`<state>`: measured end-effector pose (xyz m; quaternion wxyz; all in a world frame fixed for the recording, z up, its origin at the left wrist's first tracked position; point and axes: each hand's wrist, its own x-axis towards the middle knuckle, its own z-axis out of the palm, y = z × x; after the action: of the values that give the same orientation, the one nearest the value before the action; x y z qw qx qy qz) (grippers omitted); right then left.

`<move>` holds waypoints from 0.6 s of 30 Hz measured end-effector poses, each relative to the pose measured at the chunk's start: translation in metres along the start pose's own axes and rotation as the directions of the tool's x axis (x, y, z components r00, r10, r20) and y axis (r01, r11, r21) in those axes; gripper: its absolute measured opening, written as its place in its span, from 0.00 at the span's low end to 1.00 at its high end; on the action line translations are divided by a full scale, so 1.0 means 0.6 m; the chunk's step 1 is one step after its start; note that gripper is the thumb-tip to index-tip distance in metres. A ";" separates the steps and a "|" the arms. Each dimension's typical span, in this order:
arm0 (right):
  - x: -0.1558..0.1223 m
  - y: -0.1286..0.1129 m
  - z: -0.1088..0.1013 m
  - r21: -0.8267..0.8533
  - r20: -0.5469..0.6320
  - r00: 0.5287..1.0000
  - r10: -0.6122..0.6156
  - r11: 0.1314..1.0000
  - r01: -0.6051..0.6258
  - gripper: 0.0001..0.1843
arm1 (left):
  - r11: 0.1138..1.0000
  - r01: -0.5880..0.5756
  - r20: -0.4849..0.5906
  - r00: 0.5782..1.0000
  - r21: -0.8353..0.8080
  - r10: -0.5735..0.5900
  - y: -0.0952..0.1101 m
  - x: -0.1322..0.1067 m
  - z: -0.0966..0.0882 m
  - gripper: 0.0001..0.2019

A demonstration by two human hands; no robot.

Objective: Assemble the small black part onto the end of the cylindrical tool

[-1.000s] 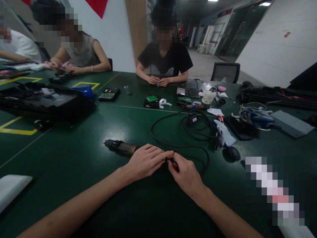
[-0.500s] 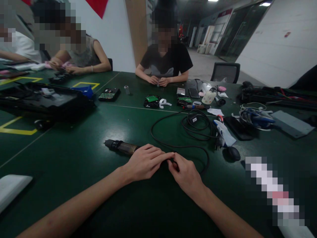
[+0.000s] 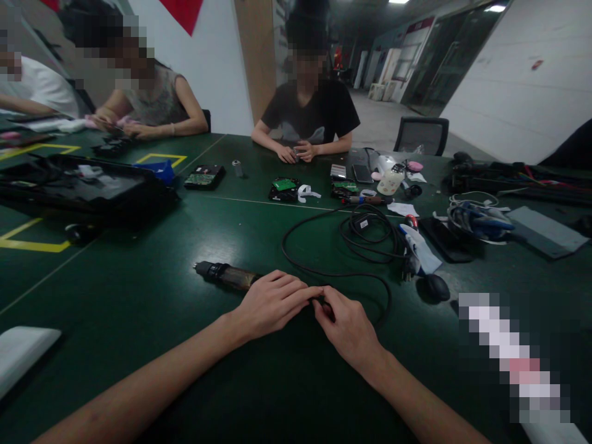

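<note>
A dark electric screwdriver [image 3: 231, 276] lies on the green table, its bit end pointing left. Over its rear part rests my left hand [image 3: 272, 302], palm down, with the fingers wrapped over the body and pointing right. My right hand [image 3: 346, 317] is closed at the tool's tail end, thumb and fingers curled together, its fingertips touching those of the left. A small dark piece shows between the right fingers, in line with the black cable [image 3: 388, 290] that loops behind this hand; the join itself is hidden.
Ahead, coiled cable [image 3: 370, 231], a second screwdriver [image 3: 367, 200] and opened devices with green boards [image 3: 284, 185] lie about. A black casing [image 3: 92, 185] stands left. Gloves [image 3: 419, 246] and a grey plate [image 3: 546, 231] are right. Across the table a person [image 3: 309, 117] handles a small part.
My two hands and the screwdriver stay almost in place. Across the table, the person's fingers have shifted slightly around the small part.
</note>
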<state>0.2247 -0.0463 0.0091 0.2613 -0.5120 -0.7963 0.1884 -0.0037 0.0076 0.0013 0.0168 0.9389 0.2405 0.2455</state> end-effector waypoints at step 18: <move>0.000 0.002 0.003 -0.005 -0.031 1.000 0.002 1.000 -0.002 0.03 | 1.000 -0.026 0.039 0.999 -0.012 0.027 -0.002 0.001 -0.003 0.27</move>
<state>0.2245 -0.0459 0.0067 0.2723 -0.5163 -0.7920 0.1789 -0.0043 0.0090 0.0029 0.0237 0.9465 0.2261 0.2289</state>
